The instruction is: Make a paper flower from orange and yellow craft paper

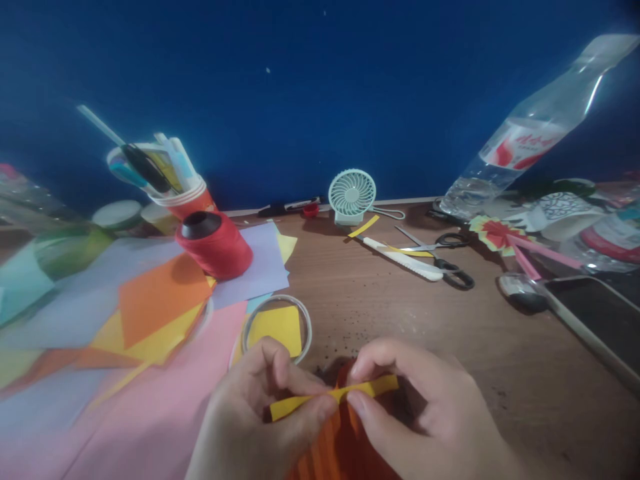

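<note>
My left hand (255, 413) and my right hand (425, 413) are close together at the bottom middle, both pinched on a narrow yellow paper strip (330, 397). The strip lies across the pinched middle of a pleated orange paper (340, 440), which sits under and between both hands. The left thumb and forefinger grip the strip's left part. The right thumb and forefinger grip its right part. Most of the orange paper is hidden by my hands.
Coloured paper sheets (150, 313) cover the left of the wooden table (380, 313). A tape ring (277, 327), red thread spool (215, 243), pen cup (175, 187), small fan (351, 195), scissors (440, 257), paper flower (497, 233), tilted water bottle (525, 140) and phone (595, 320) lie around.
</note>
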`<state>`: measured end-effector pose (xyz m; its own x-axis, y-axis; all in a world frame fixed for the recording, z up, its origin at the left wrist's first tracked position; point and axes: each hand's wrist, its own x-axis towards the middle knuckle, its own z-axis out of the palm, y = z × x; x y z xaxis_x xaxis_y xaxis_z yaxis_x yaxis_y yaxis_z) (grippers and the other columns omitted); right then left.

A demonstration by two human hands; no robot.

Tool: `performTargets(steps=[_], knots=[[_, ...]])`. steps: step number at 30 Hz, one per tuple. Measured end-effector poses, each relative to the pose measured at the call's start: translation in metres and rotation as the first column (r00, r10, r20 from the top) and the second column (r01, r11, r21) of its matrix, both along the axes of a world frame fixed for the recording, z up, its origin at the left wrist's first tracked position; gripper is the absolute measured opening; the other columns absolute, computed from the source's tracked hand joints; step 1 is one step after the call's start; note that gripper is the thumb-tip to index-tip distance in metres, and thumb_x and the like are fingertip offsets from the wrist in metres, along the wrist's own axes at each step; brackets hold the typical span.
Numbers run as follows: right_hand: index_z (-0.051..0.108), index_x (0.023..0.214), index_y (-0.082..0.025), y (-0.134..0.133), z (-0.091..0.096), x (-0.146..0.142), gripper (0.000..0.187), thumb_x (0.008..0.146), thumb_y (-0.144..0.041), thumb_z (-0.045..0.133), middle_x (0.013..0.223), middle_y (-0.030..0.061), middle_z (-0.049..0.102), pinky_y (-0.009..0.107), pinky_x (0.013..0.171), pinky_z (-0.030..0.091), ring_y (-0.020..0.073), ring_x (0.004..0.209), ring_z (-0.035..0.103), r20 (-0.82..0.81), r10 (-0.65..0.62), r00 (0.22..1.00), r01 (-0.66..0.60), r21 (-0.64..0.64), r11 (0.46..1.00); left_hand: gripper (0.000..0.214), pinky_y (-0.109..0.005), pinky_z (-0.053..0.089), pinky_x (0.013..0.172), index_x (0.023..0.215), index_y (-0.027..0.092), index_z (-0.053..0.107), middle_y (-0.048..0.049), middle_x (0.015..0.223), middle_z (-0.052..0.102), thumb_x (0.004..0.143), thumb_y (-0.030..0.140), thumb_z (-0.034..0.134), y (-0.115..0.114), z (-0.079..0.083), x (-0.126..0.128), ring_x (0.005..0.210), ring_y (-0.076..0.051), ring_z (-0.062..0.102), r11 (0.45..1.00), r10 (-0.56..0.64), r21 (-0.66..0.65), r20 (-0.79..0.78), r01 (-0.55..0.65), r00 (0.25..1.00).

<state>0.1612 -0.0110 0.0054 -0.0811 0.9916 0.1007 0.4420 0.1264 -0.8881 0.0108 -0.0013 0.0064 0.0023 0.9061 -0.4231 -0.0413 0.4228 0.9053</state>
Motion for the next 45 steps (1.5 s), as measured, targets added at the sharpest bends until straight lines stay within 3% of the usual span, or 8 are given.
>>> performTargets(steps=[10, 21, 30, 35, 40, 45], knots=[[0.054, 0.064, -0.02, 0.004, 0.001, 0.002, 0.01, 0.066, -0.01, 0.052, 0.049, -0.0047, 0.053, 0.016, 0.033, 0.033, 0.0075, 0.039, 0.046, 0.002, -0.019, 1.0, 0.019, 0.016, 1.0, 0.041, -0.025, 0.051, 0.061, 0.057, 0.022, 0.033, 0.0026, 0.049, 0.06, 0.053, 0.017, 0.074, 0.003, 0.017, 0.005, 0.065, -0.02, 0.064, 0.998, 0.062, 0.023, 0.011, -0.062, 0.998], [0.055, 0.063, -0.02, 0.003, 0.001, 0.0, 0.011, 0.067, -0.011, 0.052, 0.051, -0.0043, 0.055, 0.017, 0.035, 0.034, 0.0082, 0.041, 0.048, 0.023, -0.035, 0.999, 0.034, 0.012, 0.999, 0.042, -0.026, 0.05, 0.061, 0.058, 0.022, 0.031, 0.0049, 0.051, 0.055, 0.055, 0.02, 0.074, -0.003, 0.003, 0.001, 0.071, -0.021, 0.064, 0.995, 0.058, 0.084, 0.034, -0.061, 0.998], [0.054, 0.063, -0.02, 0.002, 0.002, 0.002, 0.013, 0.067, -0.009, 0.049, 0.054, -0.0034, 0.055, 0.017, 0.037, 0.035, 0.008, 0.043, 0.047, 0.024, 0.02, 0.999, -0.022, 0.074, 0.997, 0.036, -0.019, 0.045, 0.053, 0.057, 0.021, 0.034, 0.0035, 0.052, 0.058, 0.058, 0.02, 0.07, -0.001, 0.005, 0.0, 0.056, -0.012, 0.057, 0.994, -0.008, 0.113, -0.022, 0.01, 1.0], [0.053, 0.063, -0.02, -0.001, -0.001, 0.001, 0.013, 0.067, -0.009, 0.049, 0.056, -0.0031, 0.055, 0.018, 0.039, 0.034, 0.0079, 0.046, 0.048, -0.004, 0.011, 1.0, -0.011, 0.132, 0.991, 0.033, -0.017, 0.042, 0.047, 0.059, 0.02, 0.038, 0.0022, 0.06, 0.063, 0.055, 0.018, 0.07, 0.001, 0.006, 0.002, 0.051, -0.01, 0.054, 0.999, -0.026, 0.026, 0.001, 0.026, 1.0], [0.053, 0.063, -0.02, -0.003, -0.002, -0.001, 0.013, 0.068, -0.009, 0.048, 0.055, -0.0031, 0.054, 0.018, 0.037, 0.031, 0.0078, 0.046, 0.048, 0.005, 0.005, 1.0, -0.006, 0.123, 0.992, 0.033, -0.016, 0.043, 0.048, 0.055, 0.019, 0.039, 0.0009, 0.054, 0.064, 0.052, 0.016, 0.072, 0.002, 0.005, 0.003, 0.05, -0.01, 0.055, 1.0, -0.016, -0.018, -0.114, 0.014, 0.993], [0.055, 0.063, -0.02, -0.001, 0.0, 0.001, 0.013, 0.068, -0.01, 0.049, 0.056, -0.0026, 0.056, 0.017, 0.038, 0.034, 0.0083, 0.046, 0.05, 0.023, 0.033, 0.999, -0.035, 0.121, 0.992, 0.034, -0.017, 0.043, 0.044, 0.053, 0.019, 0.041, 0.0014, 0.049, 0.062, 0.051, 0.017, 0.075, 0.003, 0.015, 0.003, 0.046, -0.011, 0.056, 0.998, -0.007, -0.057, -0.049, 0.004, 0.999]])
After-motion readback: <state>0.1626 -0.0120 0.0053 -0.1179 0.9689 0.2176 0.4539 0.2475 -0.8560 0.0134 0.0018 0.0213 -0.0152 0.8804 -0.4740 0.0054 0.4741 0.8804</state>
